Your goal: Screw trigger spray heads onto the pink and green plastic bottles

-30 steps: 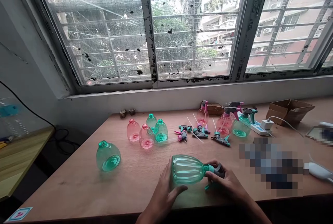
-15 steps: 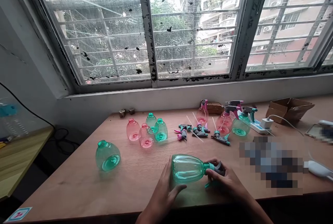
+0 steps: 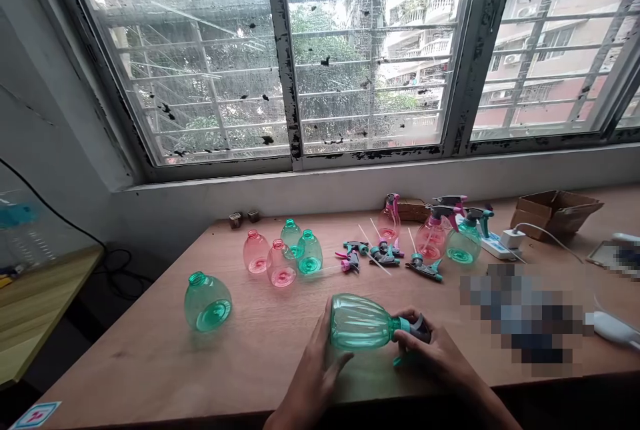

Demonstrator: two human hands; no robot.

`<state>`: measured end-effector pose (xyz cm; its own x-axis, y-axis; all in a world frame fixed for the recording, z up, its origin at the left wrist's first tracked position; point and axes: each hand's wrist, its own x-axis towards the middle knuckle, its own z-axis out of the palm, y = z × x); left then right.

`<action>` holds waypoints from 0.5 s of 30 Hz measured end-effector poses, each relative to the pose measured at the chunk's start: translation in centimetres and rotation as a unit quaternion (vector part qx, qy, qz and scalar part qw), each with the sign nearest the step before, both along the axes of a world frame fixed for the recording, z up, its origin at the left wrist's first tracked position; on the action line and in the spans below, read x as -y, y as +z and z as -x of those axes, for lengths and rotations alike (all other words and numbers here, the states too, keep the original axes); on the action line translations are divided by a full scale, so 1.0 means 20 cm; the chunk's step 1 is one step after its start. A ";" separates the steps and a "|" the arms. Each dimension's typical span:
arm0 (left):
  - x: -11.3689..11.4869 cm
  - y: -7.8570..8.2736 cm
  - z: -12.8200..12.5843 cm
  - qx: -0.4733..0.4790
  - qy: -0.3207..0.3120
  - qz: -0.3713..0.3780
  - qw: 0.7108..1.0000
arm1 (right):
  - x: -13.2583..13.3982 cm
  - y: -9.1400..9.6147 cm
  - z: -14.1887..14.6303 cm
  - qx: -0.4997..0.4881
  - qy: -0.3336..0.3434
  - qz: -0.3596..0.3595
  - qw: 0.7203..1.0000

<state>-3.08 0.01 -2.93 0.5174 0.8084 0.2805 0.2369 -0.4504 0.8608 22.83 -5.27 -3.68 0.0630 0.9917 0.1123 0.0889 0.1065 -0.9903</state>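
A green ribbed plastic bottle (image 3: 359,322) lies on its side near the front edge of the wooden table (image 3: 150,363). My left hand (image 3: 314,371) cups its base end, fingers wrapped under it. My right hand (image 3: 434,351) is closed round the grey and teal spray head (image 3: 416,329) at the bottle's neck. Both hands rest low over the tabletop.
A loose green bottle (image 3: 207,302) stands to the left. Pink and green bottles (image 3: 283,254) cluster further back, with loose spray heads (image 3: 380,253) and finished spray bottles (image 3: 450,233) to their right. A power strip (image 3: 495,243) and cardboard box (image 3: 557,211) sit at the far right.
The bottle has turned slightly between my hands and my left fingers have shifted on its base. Nothing else on the table has moved.
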 end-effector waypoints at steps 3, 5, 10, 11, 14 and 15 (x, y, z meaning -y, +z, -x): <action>0.01 0.00 0.00 0.002 -0.005 0.006 1.000 | 0.00 0.00 0.00 0.002 -0.003 -0.005 1.000; 0.01 0.01 0.00 -0.008 0.002 0.014 1.000 | 0.00 0.00 0.01 -0.002 -0.004 0.000 1.000; 0.01 0.03 0.00 -0.018 0.007 0.024 1.000 | 0.00 0.00 0.00 -0.004 -0.005 0.001 1.000; 0.01 0.03 0.00 -0.013 0.010 0.023 1.000 | 0.00 -0.01 0.00 -0.002 -0.006 -0.003 1.000; 0.00 0.02 0.00 0.011 0.007 0.015 1.000 | 0.00 -0.01 0.00 -0.003 -0.003 -0.007 1.000; 0.01 0.02 -0.01 0.017 0.003 0.013 1.000 | 0.00 -0.01 0.00 -0.012 0.000 -0.002 1.000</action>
